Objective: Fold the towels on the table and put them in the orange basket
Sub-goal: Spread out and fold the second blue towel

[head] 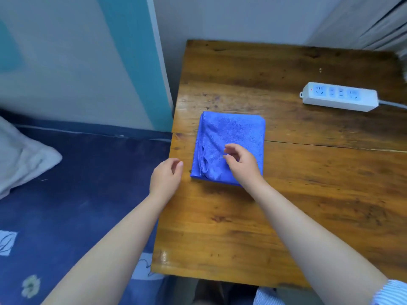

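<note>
— Towel first: where was it?
— The blue towel lay folded into a rectangle on the wooden desk, near the desk's left edge, its stitched hems stacked along its left side.
— And the hands?
— The right hand hovered over the towel's near part, its grip loose, fingers curled but clamped on nothing. The left hand was just beside the towel's left edge, over the desk's rim, grip apart and relaxed.
— Anything else?
— A white power strip sat well apart at the far right; a bed with a dark blue sheet stood left of the desk.
</note>
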Available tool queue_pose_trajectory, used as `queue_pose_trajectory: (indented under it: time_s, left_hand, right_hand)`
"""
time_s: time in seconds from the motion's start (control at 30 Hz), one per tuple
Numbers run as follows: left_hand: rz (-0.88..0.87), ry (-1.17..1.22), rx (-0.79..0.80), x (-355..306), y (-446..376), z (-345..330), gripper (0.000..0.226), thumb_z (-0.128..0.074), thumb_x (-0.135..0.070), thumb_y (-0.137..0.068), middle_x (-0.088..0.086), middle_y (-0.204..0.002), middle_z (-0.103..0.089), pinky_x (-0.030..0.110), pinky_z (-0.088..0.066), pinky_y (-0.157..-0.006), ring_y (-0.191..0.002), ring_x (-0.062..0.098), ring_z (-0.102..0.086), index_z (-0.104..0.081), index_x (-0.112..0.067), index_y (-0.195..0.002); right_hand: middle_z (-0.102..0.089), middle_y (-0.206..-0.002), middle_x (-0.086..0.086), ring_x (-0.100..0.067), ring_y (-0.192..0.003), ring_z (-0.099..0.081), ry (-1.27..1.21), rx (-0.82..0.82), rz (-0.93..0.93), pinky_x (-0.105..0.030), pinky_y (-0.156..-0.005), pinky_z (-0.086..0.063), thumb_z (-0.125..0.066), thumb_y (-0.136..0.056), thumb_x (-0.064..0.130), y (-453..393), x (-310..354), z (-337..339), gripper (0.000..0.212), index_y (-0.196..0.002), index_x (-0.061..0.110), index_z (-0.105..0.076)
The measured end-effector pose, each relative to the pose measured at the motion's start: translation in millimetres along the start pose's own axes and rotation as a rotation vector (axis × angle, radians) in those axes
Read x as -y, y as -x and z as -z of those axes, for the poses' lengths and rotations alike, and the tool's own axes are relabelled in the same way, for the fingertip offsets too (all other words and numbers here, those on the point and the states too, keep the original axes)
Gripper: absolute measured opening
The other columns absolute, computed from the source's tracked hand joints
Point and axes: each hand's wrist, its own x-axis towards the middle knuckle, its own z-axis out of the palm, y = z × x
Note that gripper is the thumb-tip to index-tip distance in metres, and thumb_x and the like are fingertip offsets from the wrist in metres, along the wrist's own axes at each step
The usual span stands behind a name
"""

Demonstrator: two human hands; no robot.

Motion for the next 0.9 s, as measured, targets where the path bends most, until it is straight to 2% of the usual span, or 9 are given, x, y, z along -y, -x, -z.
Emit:
queue_pose_trajectory:
  time_s: [0.1,0.2,0.27,0.37,0.43,0.57,0.77,0.83,0.9]
  left_hand:
    - [0.076,0.053,0.079,-32,-7,-19,0.032,-0.052,-0.041,-0.088,0.000,-0.085,-0.061,0.026,-0.040,-0.074,-0.089,0.021,-0.057,-0.062,-0.012,-0.097]
    - [0.126,-0.114,0.147,-55,-7,-35,0.039,-0.055,-0.055,-0.080,-0.002,-0.074,-0.053,0.030,-0.037,-0.061,-0.080,0.026,-0.053,-0.048,-0.017,-0.076]
    - [0.105,-0.182,0.132,-60,-5,-43,0.039,-0.059,-0.045,-0.082,0.007,-0.099,-0.061,0.035,-0.042,-0.072,-0.098,0.030,-0.056,-0.053,-0.010,-0.100]
    - [-0.016,-0.069,0.039,-58,-4,-43,0.042,-0.053,-0.019,-0.089,0.013,-0.128,-0.054,0.032,-0.037,-0.094,-0.119,0.029,-0.048,-0.045,-0.004,-0.128]
    - [-0.078,0.012,-0.038,-53,-3,-41,0.039,-0.052,-0.014,-0.090,0.012,-0.127,-0.055,0.027,-0.034,-0.092,-0.118,0.028,-0.049,-0.047,-0.004,-0.127]
    - [0.136,0.193,-0.108,-38,-3,-42,0.032,-0.049,-0.012,-0.092,0.015,-0.120,-0.059,0.031,-0.040,-0.091,-0.111,0.028,-0.053,-0.051,-0.004,-0.123]
    - [0.135,-0.056,-0.121,-32,-5,-47,0.044,-0.048,-0.016,-0.092,0.015,-0.132,-0.045,0.037,-0.034,-0.098,-0.121,0.031,-0.042,-0.038,-0.007,-0.134]
    - [-0.031,-0.241,-0.156,-33,-3,-45,0.050,-0.050,-0.009,-0.088,0.015,-0.137,-0.040,0.039,-0.032,-0.101,-0.126,0.033,-0.038,-0.036,-0.006,-0.136]
    - [-0.253,-0.331,-0.173,-35,-2,-44,0.049,-0.053,-0.001,-0.083,0.021,-0.137,-0.043,0.044,-0.035,-0.103,-0.128,0.036,-0.041,-0.044,0.000,-0.131]
  right_hand:
    - [-0.062,-0.103,-0.023,-0.030,-0.092,-0.058,0.172,-0.162,0.164,-0.002,-0.071,-0.037,-0.046,-0.082,-0.011,8,-9,28,0.025,-0.102,-0.006,-0.062]
    - [-0.060,-0.109,-0.026,-0.036,-0.105,-0.056,0.372,-0.211,0.292,-0.020,-0.090,-0.038,-0.050,-0.077,-0.015,13,-20,47,0.027,-0.101,-0.010,-0.062]
    - [-0.052,-0.125,-0.027,-0.039,-0.123,-0.044,0.486,-0.138,0.311,-0.029,-0.105,-0.028,-0.051,-0.080,-0.011,13,-29,50,0.031,-0.110,-0.010,-0.059]
    - [-0.024,-0.150,-0.017,-0.032,-0.142,-0.013,0.703,0.005,0.318,-0.037,-0.115,-0.009,-0.047,-0.091,0.010,8,-41,45,0.042,-0.131,0.002,-0.043]
    - [-0.004,-0.156,-0.009,-0.026,-0.144,0.003,0.863,0.060,0.285,-0.037,-0.116,0.000,-0.037,-0.096,0.027,3,-49,40,0.050,-0.142,0.012,-0.027]
    - [0.008,-0.156,-0.007,-0.024,-0.143,0.012,0.974,0.112,0.247,-0.035,-0.115,0.007,-0.028,-0.096,0.039,-3,-54,26,0.057,-0.146,0.019,-0.010]
    - [0.009,-0.156,-0.006,-0.022,-0.143,0.012,1.021,0.150,0.184,-0.037,-0.116,0.006,-0.027,-0.095,0.044,-5,-50,19,0.060,-0.146,0.021,-0.006]
    - [-0.005,-0.156,-0.006,-0.021,-0.144,-0.002,1.021,0.072,0.218,-0.041,-0.115,-0.001,-0.030,-0.095,0.040,-5,-42,21,0.055,-0.145,0.017,-0.018]
    - [-0.029,-0.149,-0.010,-0.021,-0.138,-0.024,0.937,-0.114,0.300,-0.043,-0.112,-0.012,-0.038,-0.093,0.028,-13,-29,25,0.046,-0.136,0.010,-0.037]
